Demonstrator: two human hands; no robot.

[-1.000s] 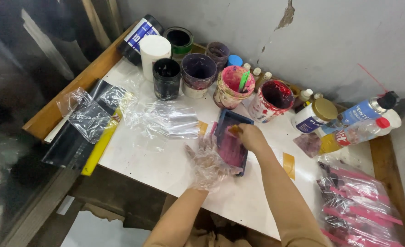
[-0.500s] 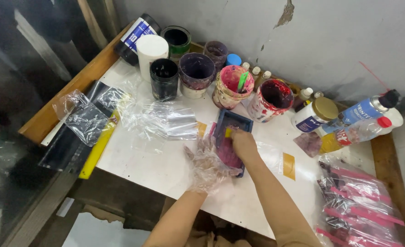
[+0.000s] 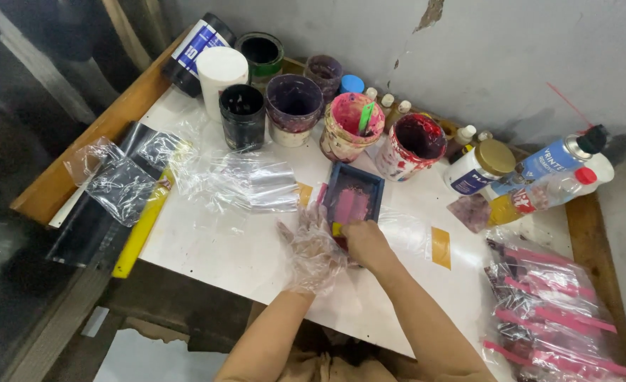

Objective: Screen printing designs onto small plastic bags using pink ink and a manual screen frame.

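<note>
A small blue-framed screen (image 3: 355, 192) smeared with pink ink lies flat on the white table top (image 3: 207, 247). My right hand (image 3: 366, 245), bare, is at the frame's near end, closed on a small yellow scraper (image 3: 337, 228) whose edge shows at the fingertips. My left hand (image 3: 311, 252) wears a loose clear plastic glove. It lies with fingers spread just left of the frame's near corner, touching it or almost so; it holds nothing.
Open ink pots stand along the back: black (image 3: 243, 115), purple (image 3: 294, 106), pink (image 3: 348, 126), dark red (image 3: 412, 145). Bottles (image 3: 553, 166) lie at the right. Clear plastic bags (image 3: 246, 182), a yellow ruler (image 3: 143, 226), and packets with pink strips (image 3: 550, 311) surround the work spot.
My right hand has drawn the yellow scraper toward me along the screen, from its middle to its near end. The left hand has stayed beside the frame.
</note>
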